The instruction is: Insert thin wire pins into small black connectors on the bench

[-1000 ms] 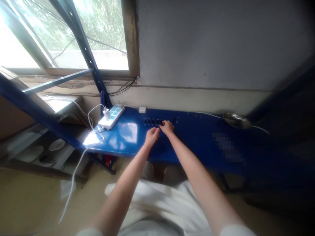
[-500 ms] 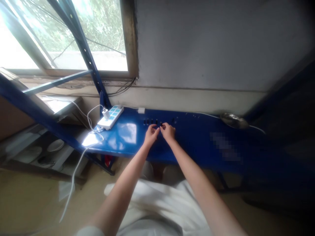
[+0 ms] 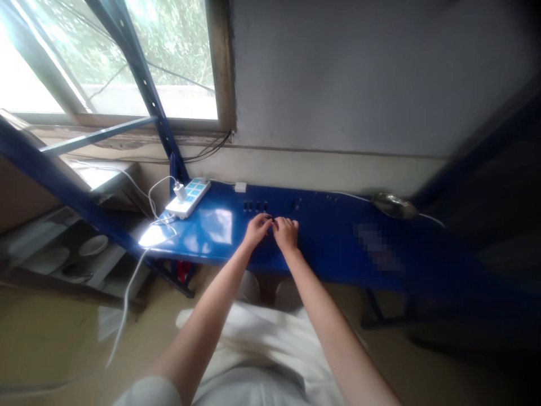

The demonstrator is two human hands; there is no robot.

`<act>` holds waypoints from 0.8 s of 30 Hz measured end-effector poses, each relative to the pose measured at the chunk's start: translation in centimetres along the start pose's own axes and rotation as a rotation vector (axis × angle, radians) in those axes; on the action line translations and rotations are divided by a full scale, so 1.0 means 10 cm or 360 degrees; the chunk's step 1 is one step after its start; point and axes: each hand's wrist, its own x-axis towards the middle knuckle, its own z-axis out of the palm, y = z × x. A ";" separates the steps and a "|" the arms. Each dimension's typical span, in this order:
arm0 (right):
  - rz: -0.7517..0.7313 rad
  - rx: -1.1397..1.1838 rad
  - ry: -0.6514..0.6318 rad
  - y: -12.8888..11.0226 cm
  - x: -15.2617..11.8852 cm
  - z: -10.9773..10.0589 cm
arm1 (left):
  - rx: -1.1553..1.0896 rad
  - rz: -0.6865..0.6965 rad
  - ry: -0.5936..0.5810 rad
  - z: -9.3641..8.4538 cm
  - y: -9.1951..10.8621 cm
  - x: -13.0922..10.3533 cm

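1. Well to the left of the left hand [image 3: 256,230], the power strip [image 3: 190,198] lies on the blue table [image 3: 321,237], with a white plug [image 3: 180,190] standing in it.
2. Beyond the left hand and a little left, a white adapter [image 3: 240,187] sits near the table's far edge.
3. Just past the left hand's fingertips, four small dark pieces [image 3: 257,206] lie side by side in a row, apart from the fingers.
4. The left hand is closed in a pinch, thumb against forefinger, on a small dark part [image 3: 273,219] held between the two hands.
5. The right hand [image 3: 287,232] meets it there, fingers curled, thumb and forefinger closed on the same part. Its exact shape is too small to tell.
6. The step in hand appears to be fine two-handed work on that one part. The next move seems to call for one pinch holding firm while the other adjusts; a slip could drop it.
7. Beyond the right hand, another dark piece [image 3: 292,204] lies apart, with a tiny pale bit just beside it.
8. Farther right of the right hand are some tiny bits [image 3: 332,197], then a shiny metal dish [image 3: 393,206].
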 end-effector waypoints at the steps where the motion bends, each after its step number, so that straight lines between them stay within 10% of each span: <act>1: 0.0003 -0.0003 -0.0001 0.00 0.00 0.00 | -0.0001 0.0000 0.0009 0.00 -0.01 0.00; 24: 0.0029 0.0000 -0.0084 -0.01 0.01 0.03 | -0.0254 -0.0189 0.0406 0.02 -0.06 0.07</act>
